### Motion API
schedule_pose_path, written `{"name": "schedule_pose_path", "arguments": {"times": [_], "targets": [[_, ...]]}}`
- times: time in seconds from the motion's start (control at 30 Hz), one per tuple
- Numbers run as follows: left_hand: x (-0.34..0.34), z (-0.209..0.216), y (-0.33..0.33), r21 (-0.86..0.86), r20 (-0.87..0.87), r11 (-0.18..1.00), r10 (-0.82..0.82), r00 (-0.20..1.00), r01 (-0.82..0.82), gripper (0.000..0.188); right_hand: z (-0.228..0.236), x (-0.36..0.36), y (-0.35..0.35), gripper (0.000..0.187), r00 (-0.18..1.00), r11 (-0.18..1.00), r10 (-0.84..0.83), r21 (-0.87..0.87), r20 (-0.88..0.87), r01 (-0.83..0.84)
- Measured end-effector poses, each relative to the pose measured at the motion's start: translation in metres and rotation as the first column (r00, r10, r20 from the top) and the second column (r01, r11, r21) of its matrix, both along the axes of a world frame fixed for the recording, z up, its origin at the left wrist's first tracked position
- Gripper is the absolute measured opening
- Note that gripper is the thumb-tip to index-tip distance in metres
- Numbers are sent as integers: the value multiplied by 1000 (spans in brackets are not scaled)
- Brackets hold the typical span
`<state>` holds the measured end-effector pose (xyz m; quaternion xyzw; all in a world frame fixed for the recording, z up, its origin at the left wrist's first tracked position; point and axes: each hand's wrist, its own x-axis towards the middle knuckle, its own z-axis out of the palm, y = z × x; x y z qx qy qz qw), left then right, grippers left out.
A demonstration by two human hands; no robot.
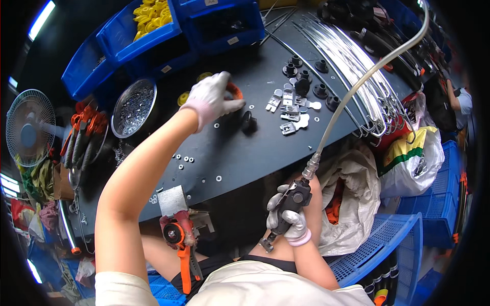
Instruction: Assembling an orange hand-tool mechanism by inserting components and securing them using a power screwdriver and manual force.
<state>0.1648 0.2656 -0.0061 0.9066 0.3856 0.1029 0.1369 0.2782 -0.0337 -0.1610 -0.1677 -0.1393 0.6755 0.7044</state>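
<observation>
My left hand, in a white glove, reaches over the dark table. Its thumb and fingers close round an orange round part, partly covered by the glove. Just below it a black knob-like piece rests on the tabletop. My right hand, also gloved, is wrapped round a black air ratchet above my thigh, its head pointing down and left. A clear hose runs up from the tool. Metal clamp-like brackets and black flanged knobs lie to the right of my left hand.
Blue bins, one with yellow parts, line the back. A metal bowl of small hardware and orange-handled tools sit left. Bent metal rods cover the right side. An orange-handled fixture is at the front edge.
</observation>
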Motion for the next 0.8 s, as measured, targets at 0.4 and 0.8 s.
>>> {"name": "schedule_pose_path", "arguments": {"times": [0.4,0.8], "targets": [[-24,-3,-15,214,1,976,-47,999,46,47,-3,-1,1,70,997,1000,-3,24,-80,5],[62,128,193,549,401,802,-6,916,-236,35,75,8,7,56,970,902,128,-431,205,-28]]}}
